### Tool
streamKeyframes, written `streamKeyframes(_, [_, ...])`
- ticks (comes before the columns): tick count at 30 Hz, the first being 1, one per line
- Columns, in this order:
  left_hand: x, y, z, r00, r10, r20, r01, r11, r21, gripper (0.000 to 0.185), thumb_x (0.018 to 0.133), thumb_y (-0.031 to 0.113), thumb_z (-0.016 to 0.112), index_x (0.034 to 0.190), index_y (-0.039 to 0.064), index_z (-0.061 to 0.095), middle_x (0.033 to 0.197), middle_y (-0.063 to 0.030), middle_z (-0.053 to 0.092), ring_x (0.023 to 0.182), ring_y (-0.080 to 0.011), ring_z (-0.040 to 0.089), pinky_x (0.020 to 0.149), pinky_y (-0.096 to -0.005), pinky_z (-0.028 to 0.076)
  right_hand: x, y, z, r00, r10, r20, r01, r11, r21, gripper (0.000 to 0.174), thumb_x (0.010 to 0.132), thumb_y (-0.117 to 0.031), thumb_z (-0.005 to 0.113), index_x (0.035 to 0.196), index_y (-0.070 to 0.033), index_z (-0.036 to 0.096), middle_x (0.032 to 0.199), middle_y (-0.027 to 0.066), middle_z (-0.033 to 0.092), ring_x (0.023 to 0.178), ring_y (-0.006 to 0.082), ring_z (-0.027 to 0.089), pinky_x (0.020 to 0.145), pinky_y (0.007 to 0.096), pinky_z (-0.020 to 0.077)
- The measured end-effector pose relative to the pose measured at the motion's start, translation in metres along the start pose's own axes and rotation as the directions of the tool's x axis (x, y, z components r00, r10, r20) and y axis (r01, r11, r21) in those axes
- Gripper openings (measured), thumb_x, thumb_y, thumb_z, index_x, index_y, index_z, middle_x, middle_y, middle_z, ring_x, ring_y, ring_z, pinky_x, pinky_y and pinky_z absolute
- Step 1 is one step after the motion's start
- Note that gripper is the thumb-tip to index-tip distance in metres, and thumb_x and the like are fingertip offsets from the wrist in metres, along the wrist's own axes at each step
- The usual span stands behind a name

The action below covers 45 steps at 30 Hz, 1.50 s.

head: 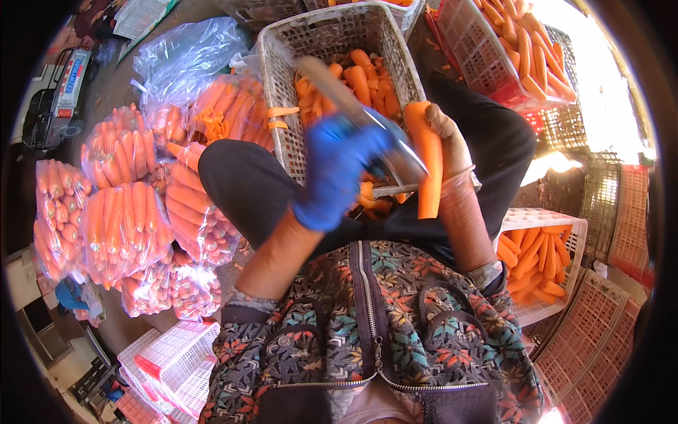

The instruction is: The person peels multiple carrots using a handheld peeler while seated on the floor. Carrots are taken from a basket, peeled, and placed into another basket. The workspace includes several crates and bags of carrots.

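My left hand (341, 164), in a blue glove, is closed around a motion-blurred bladed tool (405, 159). A brown end of that tool sticks out to the upper left, and its shiny metal edge lies against or close beside a large carrot (425, 159). My right hand (450, 143), in a pale thin glove, grips that carrot, which points lengthwise towards me and looks peeled. Under both hands, between my knees, stands a dirty white plastic crate (270, 79) with carrot pieces and peelings (365, 79) inside. Strips of peel hang on its left wall.
Clear bags of carrots (124, 217) are piled on the left, beside a large plastic bag (188, 53). Crates of carrots stand at upper right (461, 53) and right (577, 254). More stacked crates (177, 360) are at lower left. A vehicle (66, 100) stands far left.
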State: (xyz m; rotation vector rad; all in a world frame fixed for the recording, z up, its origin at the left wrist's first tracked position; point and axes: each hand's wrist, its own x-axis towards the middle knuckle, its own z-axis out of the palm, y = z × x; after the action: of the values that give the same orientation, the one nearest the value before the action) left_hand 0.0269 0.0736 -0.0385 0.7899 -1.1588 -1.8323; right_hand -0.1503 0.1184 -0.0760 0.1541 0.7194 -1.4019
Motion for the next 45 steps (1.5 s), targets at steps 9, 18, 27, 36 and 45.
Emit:
streamKeyframes(9, [0.111,0.012,-0.035,0.915,0.332,-0.229,-0.244,0.908,0.339,0.017,0.09,0.015,0.071,0.088,-0.001,0.075,0.069,-0.0043,0.067,0.054,-0.0091,0.06,0.05,-0.0225,0.046,-0.042,0.022,-0.024,0.933,0.1,0.344,-0.063,0.991,-0.117,0.059,0.094,-0.048,0.067,0.135,-0.007,0.053,0.092,0.0177,0.069,0.063,0.0281,0.069,0.044,0.0344,0.0557])
streamKeyframes(18, [0.001,-0.029,0.013,0.993,-0.052,0.102,0.039,0.991,0.13,0.017,0.092,0.015,0.067,0.091,-0.001,0.074,0.08,-0.0057,0.071,0.061,-0.0101,0.064,0.055,-0.0217,0.05,0.013,0.016,-0.027,0.992,-0.127,-0.017,0.128,0.989,0.07,0.046,0.096,-0.04,0.069,0.119,-0.001,0.059,0.096,0.0143,0.07,0.085,0.0296,0.069,0.08,0.0428,0.0579])
streamKeyframes(27, [0.116,-0.004,-0.054,0.92,0.269,-0.285,-0.216,0.955,0.203,0.017,0.091,0.013,0.07,0.094,-0.003,0.074,0.074,-0.0046,0.07,0.057,-0.0096,0.062,0.052,-0.0228,0.048,-0.038,0.018,-0.034,0.977,0.066,0.202,-0.046,0.994,-0.101,0.067,0.093,-0.047,0.069,0.138,-0.002,0.051,0.092,0.0188,0.07,0.056,0.0298,0.067,0.045,0.0341,0.0556])
streamKeyframes(36, [0.003,-0.016,0.025,0.989,-0.085,0.123,0.068,0.988,0.139,0.014,0.091,0.013,0.067,0.092,0.0,0.073,0.079,-0.0038,0.071,0.064,-0.0078,0.063,0.057,-0.0215,0.048,0.018,0.022,-0.032,0.994,-0.109,-0.027,0.112,0.971,0.211,0.039,0.097,-0.039,0.064,0.116,-0.005,0.061,0.096,0.0124,0.069,0.086,0.027,0.067,0.082,0.0409,0.0572])
streamKeyframes(45, [0.107,-0.014,-0.049,0.922,0.147,-0.359,-0.102,0.985,0.14,0.014,0.087,0.013,0.075,0.088,-0.001,0.073,0.073,-0.0069,0.071,0.058,-0.0117,0.066,0.052,-0.0228,0.05,-0.027,0.013,-0.034,0.943,-0.093,0.32,0.066,0.993,0.094,0.055,0.101,-0.056,0.055,0.132,-0.011,0.056,0.106,0.0215,0.07,0.069,0.0266,0.069,0.05,0.0278,0.0534])
